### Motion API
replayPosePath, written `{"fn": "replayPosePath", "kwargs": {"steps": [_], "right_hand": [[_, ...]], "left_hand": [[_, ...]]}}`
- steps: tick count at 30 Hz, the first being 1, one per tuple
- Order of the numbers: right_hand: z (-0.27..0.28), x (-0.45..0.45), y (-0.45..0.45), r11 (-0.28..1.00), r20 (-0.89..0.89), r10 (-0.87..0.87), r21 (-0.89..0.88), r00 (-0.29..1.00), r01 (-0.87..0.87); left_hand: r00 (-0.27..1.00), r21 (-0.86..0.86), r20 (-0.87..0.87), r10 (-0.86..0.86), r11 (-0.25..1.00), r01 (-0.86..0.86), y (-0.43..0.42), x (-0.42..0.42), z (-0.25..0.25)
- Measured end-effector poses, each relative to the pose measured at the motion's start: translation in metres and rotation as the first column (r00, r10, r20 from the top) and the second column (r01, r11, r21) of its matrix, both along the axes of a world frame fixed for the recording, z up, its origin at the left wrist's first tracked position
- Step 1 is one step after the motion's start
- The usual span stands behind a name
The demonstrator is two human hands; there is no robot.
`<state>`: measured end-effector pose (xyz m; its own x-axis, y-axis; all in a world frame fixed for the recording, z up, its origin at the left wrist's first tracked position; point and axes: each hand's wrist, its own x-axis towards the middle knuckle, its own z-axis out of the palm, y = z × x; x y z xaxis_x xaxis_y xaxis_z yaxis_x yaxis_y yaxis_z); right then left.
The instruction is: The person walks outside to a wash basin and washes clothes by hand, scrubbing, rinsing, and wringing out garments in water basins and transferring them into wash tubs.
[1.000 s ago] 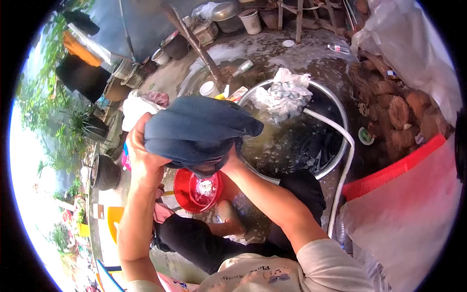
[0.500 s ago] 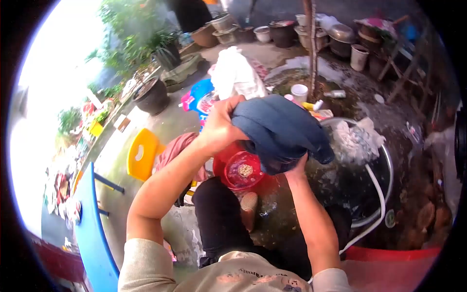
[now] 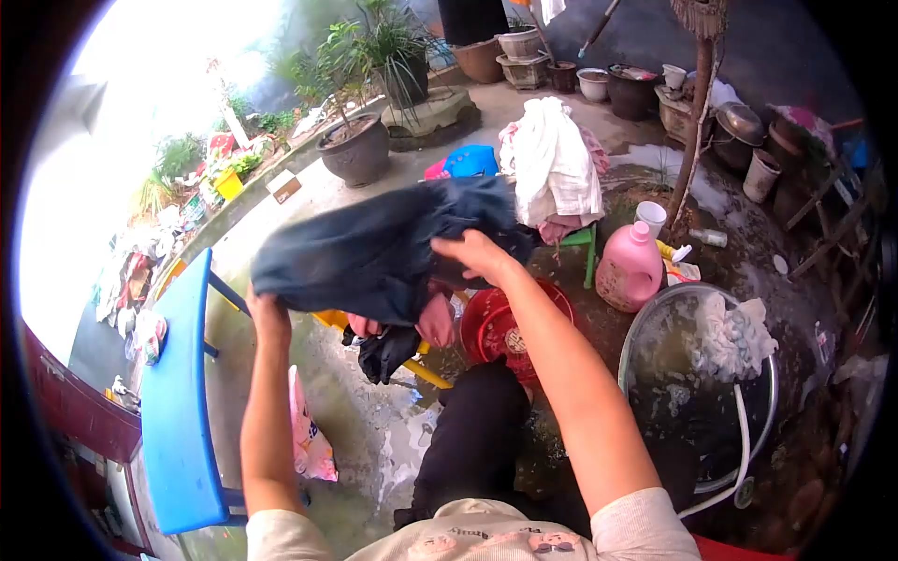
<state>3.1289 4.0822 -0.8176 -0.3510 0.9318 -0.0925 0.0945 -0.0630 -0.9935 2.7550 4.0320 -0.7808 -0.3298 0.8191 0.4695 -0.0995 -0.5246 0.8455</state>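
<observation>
A dark blue garment is stretched out sideways in front of me, its far right part blurred. My left hand is closed on its left end. Toward the other end, my right hand grips the cloth near its lower edge. Beneath the garment, pink cloth and a black cloth hang over a yellow chair, mostly hidden. Just below my right hand stands a red basin on the wet ground, partly covered by my forearm.
White clothes are piled on a green stool. A pink jug stands near a metal tub holding water, a whitish cloth and a hose. At left is a blue table. Potted plants line the back.
The garment was bunched up over the red basin; now it is spread out and further left. My left hand has moved left and down, my right hand up and left. The view has turned left.
</observation>
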Motion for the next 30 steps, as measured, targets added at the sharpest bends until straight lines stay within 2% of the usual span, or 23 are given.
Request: {"fn": "replayPosePath", "kwargs": {"steps": [1,2,3,5,7,8,9,11,12,13,14,15,16,17,18,19,21,23,25,26,27,29,30], "right_hand": [[-0.010,0.002,-0.007,1.000,0.015,-0.015,0.019,1.000,0.015],[-0.017,0.013,-0.017,0.994,0.076,0.033,0.100,0.997,-0.041],[-0.026,0.029,-0.029,0.980,0.140,0.078,0.173,0.987,-0.102],[-0.078,0.081,-0.033,0.962,0.416,0.088,0.199,0.905,-0.185],[-0.111,0.151,-0.061,0.975,0.624,0.043,0.145,0.780,-0.169],[-0.126,0.187,-0.075,0.992,0.700,0.018,0.075,0.714,-0.098],[-0.134,0.220,-0.094,1.000,0.757,-0.013,0.010,0.653,0.009],[-0.156,0.276,-0.124,0.986,0.841,-0.041,-0.055,0.539,0.160],[-0.160,0.296,-0.143,0.975,0.855,-0.066,-0.055,0.514,0.217],[-0.164,0.308,-0.161,0.960,0.869,-0.089,-0.056,0.487,0.275],[-0.174,0.310,-0.170,0.968,0.854,-0.079,-0.059,0.515,0.245],[-0.192,0.320,-0.184,0.970,0.840,-0.076,-0.063,0.538,0.236],[-0.206,0.338,-0.214,0.963,0.829,-0.088,-0.070,0.552,0.259],[-0.207,0.334,-0.232,0.946,0.826,-0.029,-0.159,0.563,0.281],[-0.238,0.344,-0.252,0.949,0.831,-0.012,-0.165,0.555,0.268],[-0.239,0.336,-0.270,0.920,0.820,0.026,-0.244,0.572,0.307],[-0.282,0.340,-0.303,0.922,0.780,-0.008,-0.237,0.625,0.307],[-0.304,0.335,-0.327,0.862,0.777,-0.035,-0.294,0.628,0.413],[-0.299,0.325,-0.355,0.797,0.764,-0.176,-0.259,0.621,0.545],[-0.317,0.329,-0.367,0.795,0.728,-0.243,-0.229,0.641,0.562],[-0.315,0.332,-0.377,0.771,0.704,-0.276,-0.244,0.654,0.588],[-0.330,0.346,-0.394,0.706,0.714,-0.388,-0.177,0.583,0.686],[-0.346,0.355,-0.402,0.651,0.770,-0.433,-0.092,0.469,0.753]], "left_hand": [[0.994,-0.069,-0.017,0.105,0.992,-0.106,0.009,-0.026,-0.043],[0.964,-0.245,-0.023,0.266,0.933,-0.264,0.024,-0.046,-0.097],[0.908,-0.411,-0.062,0.415,0.818,-0.402,0.029,-0.058,-0.137],[0.893,-0.823,-0.166,0.418,0.441,-0.359,0.012,-0.026,-0.160],[0.764,-0.432,-0.448,0.464,0.635,-0.640,0.041,-0.064,-0.244],[0.799,-0.384,-0.329,0.504,0.701,-0.601,0.068,-0.097,-0.286],[0.881,-0.672,-0.267,0.391,0.580,-0.461,0.050,-0.075,-0.241],[0.880,-0.786,-0.171,0.444,0.477,-0.393,0.034,-0.050,-0.200],[0.865,-0.783,-0.283,0.414,0.421,-0.458,0.027,-0.046,-0.191],[0.724,-0.627,-0.528,0.443,0.372,-0.685,0.030,-0.056,-0.205],[0.523,-0.410,-0.724,0.450,0.328,-0.851,0.033,-0.064,-0.222],[0.337,-0.212,-0.900,0.275,0.399,-0.892,0.013,-0.049,-0.194],[0.010,0.323,-0.828,0.560,0.492,-0.808,0.016,-0.055,-0.221],[0.106,0.366,-0.802,0.588,0.623,-0.691,-0.009,-0.009,-0.177],[0.157,0.332,-0.831,0.534,0.703,-0.629,-0.017,0.023,-0.156],[0.201,0.300,-0.855,0.479,0.772,-0.560,-0.019,0.052,-0.150],[0.340,0.180,-0.875,0.344,0.884,-0.432,-0.004,0.094,-0.154],[0.426,0.111,-0.886,0.180,0.977,-0.182,0.010,0.151,-0.140],[0.368,0.028,-0.930,-0.004,0.996,0.082,0.014,0.228,-0.116],[0.331,-0.057,-0.933,-0.144,0.964,0.258,0.019,0.265,-0.110],[0.369,-0.300,-0.830,-0.419,0.892,0.338,0.012,0.307,-0.110],[0.052,-0.429,-0.854,-0.518,0.757,0.493,0.005,0.376,-0.128],[-0.111,-0.545,-0.809,-0.577,0.666,0.509,0.007,0.404,-0.156]]}}
